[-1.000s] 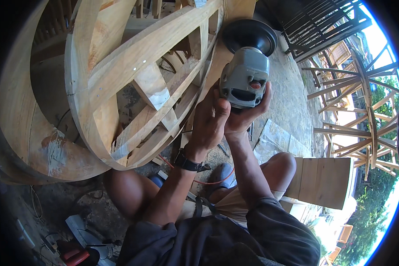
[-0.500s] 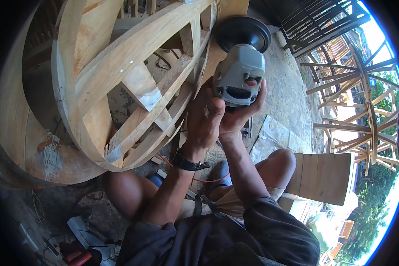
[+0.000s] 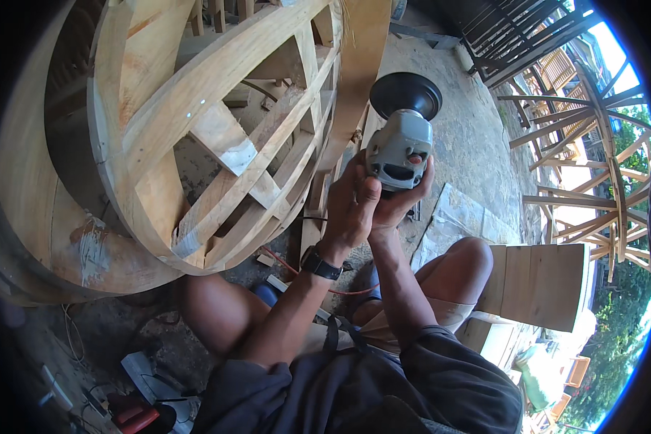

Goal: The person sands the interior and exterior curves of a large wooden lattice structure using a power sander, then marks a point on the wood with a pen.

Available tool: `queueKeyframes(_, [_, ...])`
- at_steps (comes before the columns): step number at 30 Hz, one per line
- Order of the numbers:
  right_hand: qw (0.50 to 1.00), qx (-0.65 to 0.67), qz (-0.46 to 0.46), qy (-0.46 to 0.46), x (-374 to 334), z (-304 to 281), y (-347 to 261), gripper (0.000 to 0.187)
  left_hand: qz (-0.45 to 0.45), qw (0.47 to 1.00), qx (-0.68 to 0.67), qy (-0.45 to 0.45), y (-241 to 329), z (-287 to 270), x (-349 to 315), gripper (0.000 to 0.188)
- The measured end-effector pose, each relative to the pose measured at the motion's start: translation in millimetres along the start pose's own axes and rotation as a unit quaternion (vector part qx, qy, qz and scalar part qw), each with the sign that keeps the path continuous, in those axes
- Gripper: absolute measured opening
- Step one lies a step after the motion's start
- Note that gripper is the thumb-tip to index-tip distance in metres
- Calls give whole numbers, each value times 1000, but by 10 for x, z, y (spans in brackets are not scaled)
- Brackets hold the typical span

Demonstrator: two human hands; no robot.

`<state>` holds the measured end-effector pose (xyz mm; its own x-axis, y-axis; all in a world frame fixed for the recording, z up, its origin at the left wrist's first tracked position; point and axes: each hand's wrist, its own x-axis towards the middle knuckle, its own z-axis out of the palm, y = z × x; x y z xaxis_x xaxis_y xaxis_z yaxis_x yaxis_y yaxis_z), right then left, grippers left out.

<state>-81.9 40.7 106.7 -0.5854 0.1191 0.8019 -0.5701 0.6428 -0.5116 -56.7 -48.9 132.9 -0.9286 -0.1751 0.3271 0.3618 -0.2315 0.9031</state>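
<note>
A grey angle grinder [image 3: 401, 148] with a round black disc pad [image 3: 406, 95] is held out in front of me, its disc end pointing away. My left hand [image 3: 349, 210], with a dark watch on its wrist, closes around the body from the left. From the right and below, my right hand [image 3: 406, 199] wraps the same body. To the left stands a curved wooden lattice frame [image 3: 217, 170] of crossing slats, its near end rounded. The disc is apart from this frame; the lower body of the grinder is hidden by my hands.
An orange cord [image 3: 354, 291] runs along the floor between my legs. A wooden panel piece [image 3: 535, 286] is beside my right knee, and a pale sheet [image 3: 459, 217] lies on the concrete. Another slatted wooden frame [image 3: 607, 170] stands at the right. A red-and-black tool [image 3: 137, 418] is at lower left.
The grinder has shifted right and nearer to me in both hands, away from the lattice frame's edge. My view has also turned slightly.
</note>
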Motion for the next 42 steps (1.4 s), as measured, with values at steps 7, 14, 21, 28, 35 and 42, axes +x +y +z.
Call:
queueKeyframes(7, [997, -7, 74, -7, -262, -740, 27, 104, -51, 989, 43, -135, 57, 269, -423, 67])
queueKeyframes(14, [963, 148, 224, -3, -376, -1276, 37, 87, -92, 891, 285, -340, 364, 65, -860, 61])
queueKeyframes(21, [893, 247, 374, -42, -540, -1466, 129, 81, -187, 899, 329, -221, 715, -404, -1583, 47])
queueKeyframes(28, [795, 327, 501, -99, -997, -1373, 330, 75, 51, 901, 416, 113, 1828, -678, -1217, 36])
queueKeyframes(35, [681, 413, 597, -98, -1192, -993, 241, 74, 207, 770, 560, 224, 2055, -910, -300, 57])
queueKeyframes(42, [637, 417, 638, -114, -1037, -837, 355, 70, 178, 666, 633, 352, 1468, -626, -46, 64])
